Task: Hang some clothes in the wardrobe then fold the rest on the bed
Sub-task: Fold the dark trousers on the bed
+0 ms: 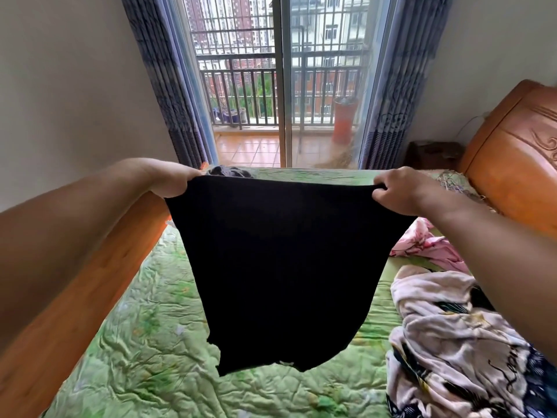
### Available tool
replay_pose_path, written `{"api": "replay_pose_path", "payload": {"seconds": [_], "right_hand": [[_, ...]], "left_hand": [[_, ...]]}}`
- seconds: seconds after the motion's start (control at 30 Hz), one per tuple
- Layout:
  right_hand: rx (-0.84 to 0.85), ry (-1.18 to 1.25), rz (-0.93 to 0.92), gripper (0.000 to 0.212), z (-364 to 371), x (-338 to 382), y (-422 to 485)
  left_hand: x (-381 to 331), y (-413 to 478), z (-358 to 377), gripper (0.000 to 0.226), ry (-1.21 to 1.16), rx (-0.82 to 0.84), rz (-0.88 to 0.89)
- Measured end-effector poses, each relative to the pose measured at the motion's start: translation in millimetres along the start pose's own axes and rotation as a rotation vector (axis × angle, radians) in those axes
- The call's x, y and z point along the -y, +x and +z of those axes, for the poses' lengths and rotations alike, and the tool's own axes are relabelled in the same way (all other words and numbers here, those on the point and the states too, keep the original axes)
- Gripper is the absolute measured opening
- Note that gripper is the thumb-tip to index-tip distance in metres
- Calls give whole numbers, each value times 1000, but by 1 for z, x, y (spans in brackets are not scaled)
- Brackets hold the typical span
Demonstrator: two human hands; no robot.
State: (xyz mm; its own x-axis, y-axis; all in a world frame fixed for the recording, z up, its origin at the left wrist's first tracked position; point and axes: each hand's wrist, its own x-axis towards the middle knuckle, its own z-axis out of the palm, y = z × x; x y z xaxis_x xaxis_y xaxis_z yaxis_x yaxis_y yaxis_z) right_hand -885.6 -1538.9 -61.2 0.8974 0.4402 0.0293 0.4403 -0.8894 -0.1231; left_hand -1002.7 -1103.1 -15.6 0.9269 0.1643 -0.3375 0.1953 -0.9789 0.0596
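Black garment [286,267] between both hands

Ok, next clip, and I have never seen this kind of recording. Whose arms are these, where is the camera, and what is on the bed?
There is no machine here: a person works with bare hands. The single picture comes from a wide-angle camera worn on the person's head, looking forward and down, so the arms reach in from the bottom corners. The left hand and the right hand each grip one top corner of a black garment and hold it spread out in the air above the bed, which has a green quilted cover. On the right of the bed lie a pink garment and a crumpled pale patterned cloth. A dark bundle sits at the bed's far edge, before a glass balcony door.
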Motion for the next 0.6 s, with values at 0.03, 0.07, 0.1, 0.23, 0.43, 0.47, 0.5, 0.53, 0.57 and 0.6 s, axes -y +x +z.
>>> {"api": "replay_pose_path", "payload": {"seconds": [0.03,0.07,0.1,0.23,0.43,0.47,0.5,0.53,0.57,0.6], "right_hand": [[16,-8,-7,19,7,0,6],[28,-14,-9,17,14,0,13],[36,-21,-4,14,21,-1,22],[73,-44,38,11,49,-4,69],[-70,-119,65,28,20,-3,171],[-126,-150,57,30,4,-5,184],[-188,-162,41,30,-13,-4,192],[-252,-155,15,28,-30,-5,199],[-317,-150,-16,25,-45,-4,203],[-374,-153,-47,23,-56,-3,204]], "left_hand": [[1,7,6,53,15,8,-7],[3,15,12,52,28,4,-8],[4,26,17,53,35,-6,-14],[13,79,31,52,76,-58,-25],[25,151,-22,32,140,-328,-19],[26,157,-40,30,167,-393,-21],[28,159,-59,29,187,-465,-16],[31,162,-74,27,192,-532,-4],[34,163,-85,25,185,-586,11],[36,162,-92,24,175,-627,24]]}}
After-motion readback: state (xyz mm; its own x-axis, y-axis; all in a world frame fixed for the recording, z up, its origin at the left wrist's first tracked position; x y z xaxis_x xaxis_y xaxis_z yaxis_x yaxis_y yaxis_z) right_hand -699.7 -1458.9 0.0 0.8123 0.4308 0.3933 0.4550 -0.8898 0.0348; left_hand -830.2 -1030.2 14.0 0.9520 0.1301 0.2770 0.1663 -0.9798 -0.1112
